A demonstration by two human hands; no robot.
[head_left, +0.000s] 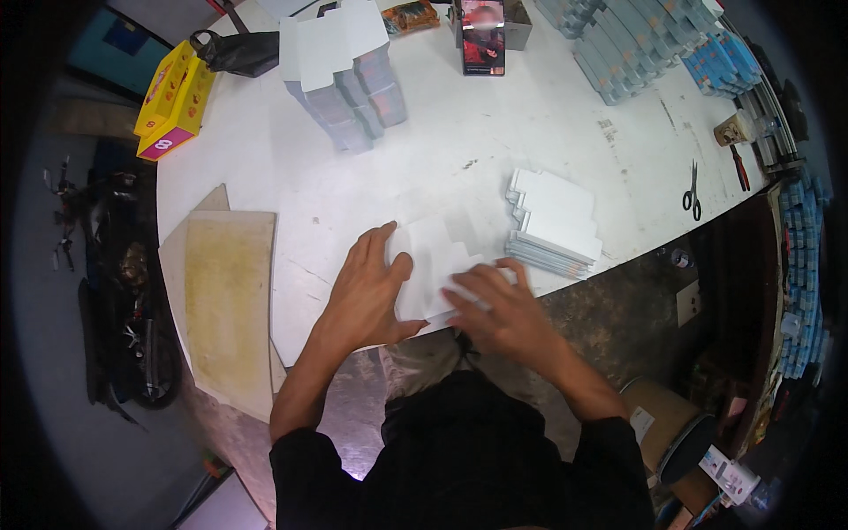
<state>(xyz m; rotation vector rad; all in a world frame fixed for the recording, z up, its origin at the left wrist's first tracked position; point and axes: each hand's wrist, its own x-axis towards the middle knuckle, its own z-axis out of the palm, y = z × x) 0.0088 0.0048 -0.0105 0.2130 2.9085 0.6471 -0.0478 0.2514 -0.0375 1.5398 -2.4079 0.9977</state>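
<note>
A flat white folded carton (430, 261) with a stepped edge lies at the table's near edge, between my hands. My left hand (367, 291) rests along the carton's left side, its fingers and thumb spread apart. Over the carton's lower right part is my right hand (499, 309), slightly blurred, with its fingers apart. Parts of the carton are hidden under the fingers. Just beyond my right hand sits a short stack of similar flat white cartons (555, 221), their stepped edges turned left.
Tall carton stacks (344, 79) stand far left of centre, with more grey cartons (632, 44) far right. A yellow box (177, 97) and brown boards (230, 300) lie left. Black scissors (692, 194), a cup (731, 131) and a red-handled tool (740, 168) are right. A motorcycle (141, 318) stands beyond the left edge.
</note>
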